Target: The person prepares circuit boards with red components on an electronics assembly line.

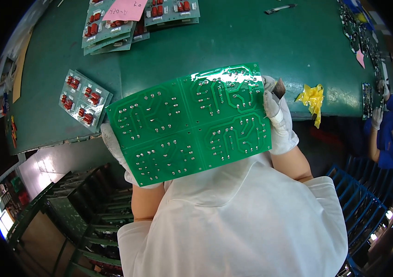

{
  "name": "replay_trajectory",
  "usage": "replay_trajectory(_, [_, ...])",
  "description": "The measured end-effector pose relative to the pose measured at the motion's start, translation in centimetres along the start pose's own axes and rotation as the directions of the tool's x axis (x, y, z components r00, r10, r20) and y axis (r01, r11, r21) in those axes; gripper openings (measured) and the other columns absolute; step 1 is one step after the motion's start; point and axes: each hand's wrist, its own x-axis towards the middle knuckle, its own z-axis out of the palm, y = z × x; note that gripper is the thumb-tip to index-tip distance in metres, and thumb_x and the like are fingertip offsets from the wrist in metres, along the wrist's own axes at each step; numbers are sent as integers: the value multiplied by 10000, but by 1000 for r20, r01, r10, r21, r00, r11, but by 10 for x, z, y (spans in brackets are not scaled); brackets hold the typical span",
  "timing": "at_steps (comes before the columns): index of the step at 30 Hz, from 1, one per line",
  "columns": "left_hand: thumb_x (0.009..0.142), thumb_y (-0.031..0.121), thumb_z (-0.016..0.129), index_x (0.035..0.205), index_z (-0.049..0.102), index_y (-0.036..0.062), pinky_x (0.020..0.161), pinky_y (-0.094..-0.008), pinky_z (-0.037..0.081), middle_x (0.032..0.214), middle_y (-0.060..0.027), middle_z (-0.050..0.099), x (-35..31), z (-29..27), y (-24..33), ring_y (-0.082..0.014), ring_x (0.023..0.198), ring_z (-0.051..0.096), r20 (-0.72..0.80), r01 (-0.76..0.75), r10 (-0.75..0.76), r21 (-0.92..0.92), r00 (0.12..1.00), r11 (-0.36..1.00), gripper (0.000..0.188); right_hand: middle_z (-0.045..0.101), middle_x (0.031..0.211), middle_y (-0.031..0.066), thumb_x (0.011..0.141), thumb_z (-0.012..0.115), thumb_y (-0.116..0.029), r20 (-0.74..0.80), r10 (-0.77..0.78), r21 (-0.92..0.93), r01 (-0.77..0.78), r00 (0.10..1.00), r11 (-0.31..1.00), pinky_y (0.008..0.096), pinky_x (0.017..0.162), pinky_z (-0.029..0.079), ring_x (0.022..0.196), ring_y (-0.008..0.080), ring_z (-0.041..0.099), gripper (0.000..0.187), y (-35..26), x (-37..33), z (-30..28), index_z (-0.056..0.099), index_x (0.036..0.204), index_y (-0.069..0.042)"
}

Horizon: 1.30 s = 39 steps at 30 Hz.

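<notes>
A large green circuit board (189, 127) is held up in front of my chest, its soldered side facing me, with copper tracks and shiny solder joints in four sections. White gloves cover both hands. My left hand (115, 150) grips the board's left edge, its fingers mostly hidden behind it. Along the right edge, my right hand (277, 117) is closed on the board. A small brownish, pointed flat piece (279, 88) sticks up at that hand; I cannot tell what it is. Light glares off the board's upper right section.
On the green table (233, 41) lies a board with red components (84, 100). Stacked boards (172, 11) stand at the back under a pink note (125, 9). A pen (280, 9) and crumpled yellow plastic (312, 100) lie rightward. A co-worker in blue (392, 134) sits far right.
</notes>
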Motion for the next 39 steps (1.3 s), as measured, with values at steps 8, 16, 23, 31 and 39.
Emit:
replay_trajectory(8, [893,555,349,1153,532,98,829,-343,460,1126,-81,560,20,-16,-2,-214,972,548,-33,-74,76,63,997,995,556,535,967,32,827,596,-219,12,4,36,-4,1000,999,249,799,428,889,91,506,328,-2,-1,7,480,1077,-40])
replay_trajectory(16, [897,541,357,1150,533,93,811,-348,471,1118,-87,565,34,-34,-1,-218,953,556,-55,-145,153,121,987,982,544,537,895,9,838,591,-289,56,27,9,-28,998,1000,198,622,426,754,63,514,321,0,0,-1,492,1034,-56])
replay_trajectory(23, [900,529,365,1147,533,88,796,-352,480,1111,-92,568,15,-47,12,-223,936,562,-74,-188,202,165,977,968,533,536,860,-10,883,542,-298,-34,14,69,-12,999,998,192,537,376,688,47,500,268,-2,0,8,507,1034,-78])
replay_trajectory(31, [902,508,380,1127,526,68,777,-359,492,1101,-103,570,13,-20,16,-232,920,568,-68,-56,47,-136,997,989,515,539,836,6,891,537,-287,-45,107,42,-105,993,994,187,529,374,643,55,501,263,-1,5,3,499,1026,-64])
replay_trajectory(39, [902,506,380,1116,526,64,786,-359,489,1099,-104,570,14,-18,18,-231,920,569,-134,-36,19,-126,991,991,513,535,827,5,876,556,-301,-83,111,15,-110,990,994,181,522,366,632,52,493,290,2,11,6,493,1019,-58])
